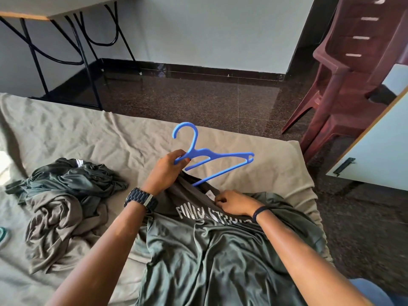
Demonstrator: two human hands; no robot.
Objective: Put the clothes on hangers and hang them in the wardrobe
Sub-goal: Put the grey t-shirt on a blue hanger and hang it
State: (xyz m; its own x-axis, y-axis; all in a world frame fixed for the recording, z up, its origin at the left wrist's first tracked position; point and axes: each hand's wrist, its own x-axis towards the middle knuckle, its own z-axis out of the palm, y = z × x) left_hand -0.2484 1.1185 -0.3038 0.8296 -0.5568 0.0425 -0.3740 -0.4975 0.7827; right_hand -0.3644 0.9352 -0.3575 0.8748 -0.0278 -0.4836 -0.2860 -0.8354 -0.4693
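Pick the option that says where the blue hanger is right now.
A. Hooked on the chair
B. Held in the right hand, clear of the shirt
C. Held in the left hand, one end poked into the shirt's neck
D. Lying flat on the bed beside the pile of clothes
C: the left hand grips the hanger near its hook, its lower end inside the collar of the shirt, which the right hand pinches.

pale grey-blue wall (198,29); black skirting band at its foot. dark speckled polished stone floor (220,102), reflecting daylight. black metal-framed table (84,47) with wood-edged top, upper left. stacked maroon plastic chairs (344,69), right. bed under wrinkled beige sheet (99,138). white cabinet door (375,151), wood-edged, far right.
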